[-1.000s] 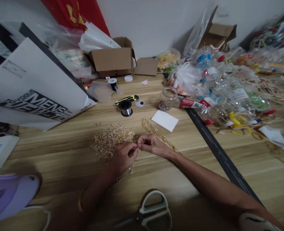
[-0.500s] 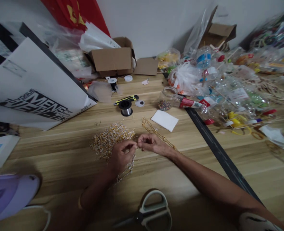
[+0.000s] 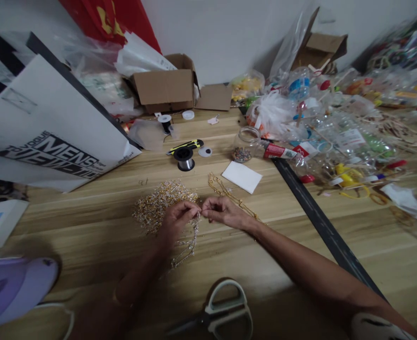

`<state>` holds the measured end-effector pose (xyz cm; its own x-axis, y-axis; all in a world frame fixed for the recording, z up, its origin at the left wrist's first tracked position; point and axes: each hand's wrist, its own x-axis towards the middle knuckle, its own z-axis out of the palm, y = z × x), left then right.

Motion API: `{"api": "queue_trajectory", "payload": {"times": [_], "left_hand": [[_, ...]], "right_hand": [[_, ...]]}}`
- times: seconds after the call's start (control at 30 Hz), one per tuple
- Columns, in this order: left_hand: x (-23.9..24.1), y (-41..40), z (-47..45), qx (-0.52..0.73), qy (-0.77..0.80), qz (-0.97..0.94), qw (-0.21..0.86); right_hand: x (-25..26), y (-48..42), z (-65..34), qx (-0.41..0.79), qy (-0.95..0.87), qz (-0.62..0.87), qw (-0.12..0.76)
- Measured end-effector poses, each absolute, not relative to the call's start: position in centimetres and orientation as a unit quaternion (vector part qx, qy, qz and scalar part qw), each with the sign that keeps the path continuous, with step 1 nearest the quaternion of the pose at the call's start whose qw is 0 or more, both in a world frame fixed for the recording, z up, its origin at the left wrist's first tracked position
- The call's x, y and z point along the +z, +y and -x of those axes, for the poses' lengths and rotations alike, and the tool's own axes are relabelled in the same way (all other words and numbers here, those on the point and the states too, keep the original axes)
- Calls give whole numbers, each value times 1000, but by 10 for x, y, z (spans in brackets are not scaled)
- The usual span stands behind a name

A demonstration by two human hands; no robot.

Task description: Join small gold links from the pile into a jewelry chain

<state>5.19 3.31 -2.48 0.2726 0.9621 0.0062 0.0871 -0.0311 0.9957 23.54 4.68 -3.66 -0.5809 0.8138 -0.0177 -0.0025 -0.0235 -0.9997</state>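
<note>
My left hand is closed in a pinch at the end of a silvery beaded chain, which hangs down and trails onto the table. Fingertip to fingertip with it, my right hand pinches too; whatever lies between those fingers is too small to make out. Behind my left hand spreads a heap of small gold and clear beads. A gold chain lies on the wood just beyond my right hand, partly hidden by the wrist.
Scissors lie near the front edge, a purple iron at left. Farther back are a wire spool, a yellow-black cutter, a white paper piece and a bead jar. Plastic bottles crowd the right.
My left hand has turned slightly and shifted a little, so more of the silvery chain shows below its fingertips. My right hand has stayed almost still.
</note>
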Motion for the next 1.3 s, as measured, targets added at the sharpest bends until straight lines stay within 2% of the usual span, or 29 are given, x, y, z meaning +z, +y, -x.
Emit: {"api": "queue_trajectory", "payload": {"times": [0.17, 0.5, 0.57, 0.67, 0.77, 0.87, 0.97, 1.3], "left_hand": [[-24, 34, -51, 392, 401, -629, 539], [-21, 34, -47, 340, 425, -630, 554], [-22, 34, -47, 335, 425, -639, 547], [-22, 32, -47, 327, 430, -654, 529], [-21, 31, -48, 312, 438, -673, 507], [-20, 30, -49, 304, 443, -694, 480], [-23, 30, -49, 308, 442, -691, 483], [-20, 33, -50, 316, 442, -621, 566]], "right_hand": [[-36, 46, -236, 626, -631, 332, 315], [-33, 44, -235, 584, -658, 339, 333], [-30, 42, -235, 511, -706, 340, 353], [-29, 38, -235, 329, -805, 321, 377], [-32, 35, -237, 177, -870, 297, 352], [-35, 33, -238, 102, -897, 287, 320], [-36, 33, -238, 94, -898, 288, 319], [-34, 35, -239, 183, -887, 267, 330]]}}
